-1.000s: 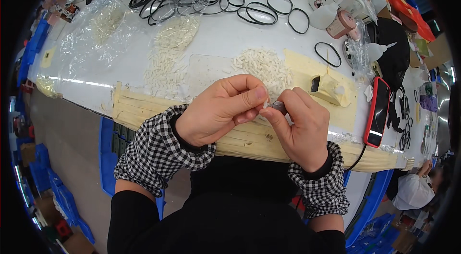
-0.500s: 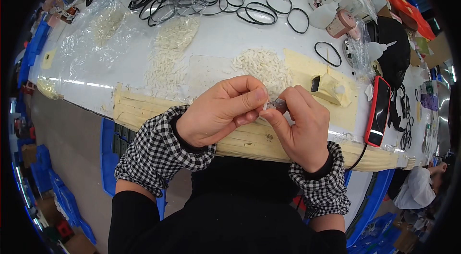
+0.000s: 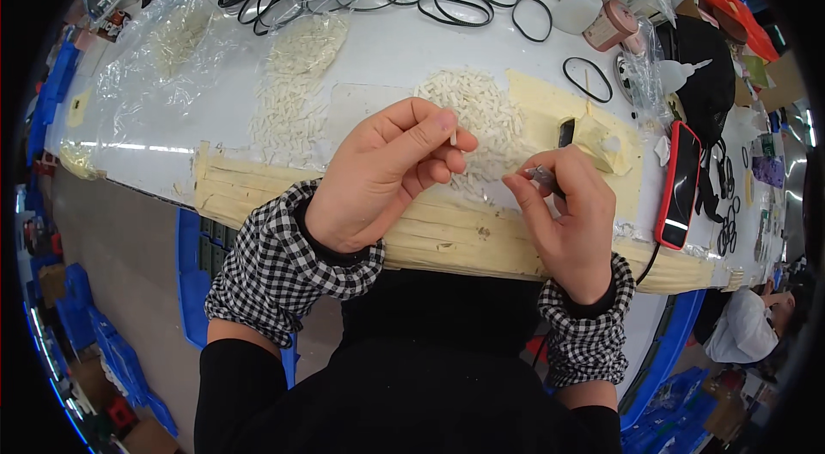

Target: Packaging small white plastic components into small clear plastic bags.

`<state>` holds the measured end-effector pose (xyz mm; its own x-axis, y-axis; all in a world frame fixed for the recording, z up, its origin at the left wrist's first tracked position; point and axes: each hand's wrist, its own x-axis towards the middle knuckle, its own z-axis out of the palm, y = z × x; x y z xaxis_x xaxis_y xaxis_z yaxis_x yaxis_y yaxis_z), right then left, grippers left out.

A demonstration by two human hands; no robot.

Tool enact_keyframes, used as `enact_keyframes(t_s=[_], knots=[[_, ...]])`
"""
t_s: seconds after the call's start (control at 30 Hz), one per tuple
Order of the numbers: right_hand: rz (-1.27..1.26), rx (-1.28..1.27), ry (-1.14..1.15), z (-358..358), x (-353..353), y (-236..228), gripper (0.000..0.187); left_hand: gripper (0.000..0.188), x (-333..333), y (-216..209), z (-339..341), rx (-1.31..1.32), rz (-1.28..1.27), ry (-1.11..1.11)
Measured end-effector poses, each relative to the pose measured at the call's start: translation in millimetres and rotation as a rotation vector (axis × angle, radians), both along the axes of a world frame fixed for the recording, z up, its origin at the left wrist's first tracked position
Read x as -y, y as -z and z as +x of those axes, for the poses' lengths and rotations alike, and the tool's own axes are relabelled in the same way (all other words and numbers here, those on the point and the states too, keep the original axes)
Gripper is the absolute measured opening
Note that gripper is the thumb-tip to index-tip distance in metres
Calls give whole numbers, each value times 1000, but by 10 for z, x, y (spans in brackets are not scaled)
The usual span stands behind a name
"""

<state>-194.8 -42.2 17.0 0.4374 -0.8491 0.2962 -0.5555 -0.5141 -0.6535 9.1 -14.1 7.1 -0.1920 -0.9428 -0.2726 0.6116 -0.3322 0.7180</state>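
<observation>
My left hand [image 3: 369, 175] is raised over the table's front edge, with thumb and forefinger pinched on a small white piece [image 3: 454, 138]. To its right, my right hand [image 3: 577, 213] has closed its fingers around a small grey, shiny object [image 3: 543, 177]; its exact kind is not clear. A gap separates the two hands. Beyond them lies a heap of short white pieces [image 3: 473, 97], partly behind my left fingers. A second spread of similar white pieces [image 3: 288, 110] lies farther left, by a clear plastic bag [image 3: 314, 42].
Black rubber rings [image 3: 460, 7] cover the far side. A yellow taped holder [image 3: 601, 145] stands right of the heap. Farther right lie a red-cased phone [image 3: 681, 188] with a cable and a white squeeze bottle [image 3: 683, 74]. Yellow tape [image 3: 430, 239] covers the front edge.
My hands, which met at the fingertips, have come apart. The left moved up and to the left with the white piece; the right moved right, still holding the grey object.
</observation>
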Motion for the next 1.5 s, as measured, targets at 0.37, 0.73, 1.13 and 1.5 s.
enact_keyframes(t_s=[0.37,0.73,1.13,1.5], knots=[[-57,-284,-156,146,-136,51,17,21,6,62,1,-59,-14,-84],[7,96,-64,242,-77,-131,12,12,-35,30,-8,174,-172,156],[-70,181,-122,306,-11,-108,24,23,-25,91,23,-112,-87,266],[-241,-123,-93,225,42,-67,36,24,-23,77,6,-204,-48,304]])
